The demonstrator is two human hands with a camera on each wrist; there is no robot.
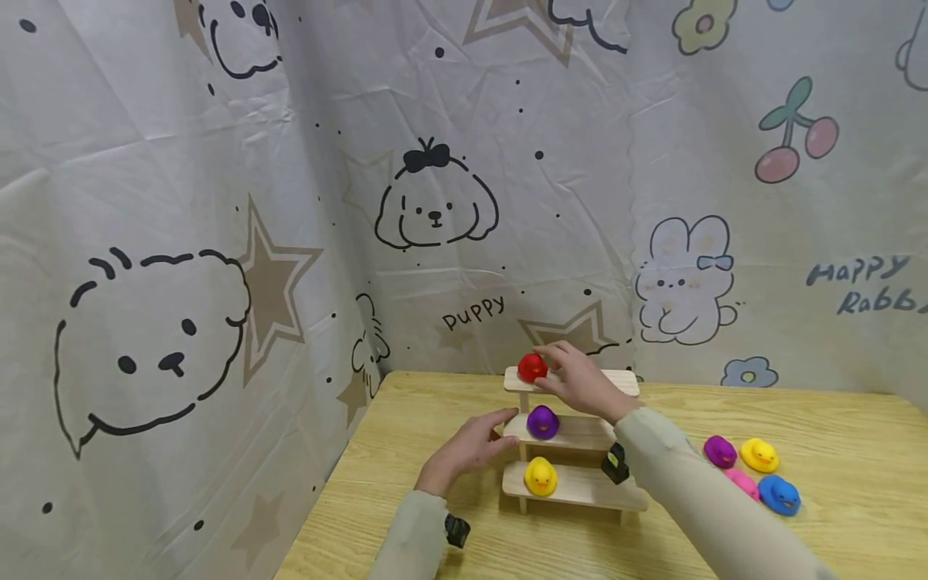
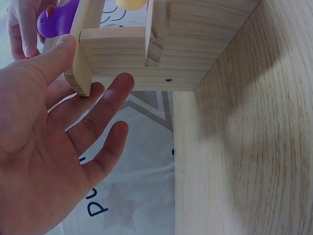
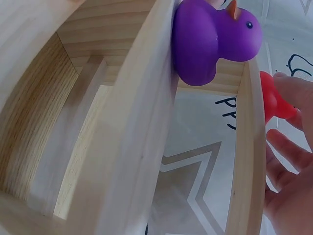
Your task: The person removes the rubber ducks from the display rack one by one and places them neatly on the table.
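Observation:
A three-tier wooden stand [image 1: 580, 433] stands on the table against the curtain. On its top tier, toward the left end, sits a red rubber duck [image 1: 532, 368], pinched between thumb and fingers of my right hand [image 1: 582, 382]. My left hand [image 1: 464, 448] grips the left end of the middle tier; in the left wrist view its thumb lies on the board's edge, with fingers beneath and the others spread. A purple rubber duck [image 3: 200, 44] is on the middle tier just below the red one. The bottom tier holds a yellow rubber duck [image 1: 540, 477], also at the left.
Right of the stand, a loose group of ducks lies on the wooden table [image 1: 855, 451]: a purple duck [image 1: 720, 452], a yellow duck [image 1: 759, 456], a pink duck [image 1: 743, 484] and a blue duck [image 1: 780, 495]. A printed curtain [image 1: 449, 97] hangs behind and to the left.

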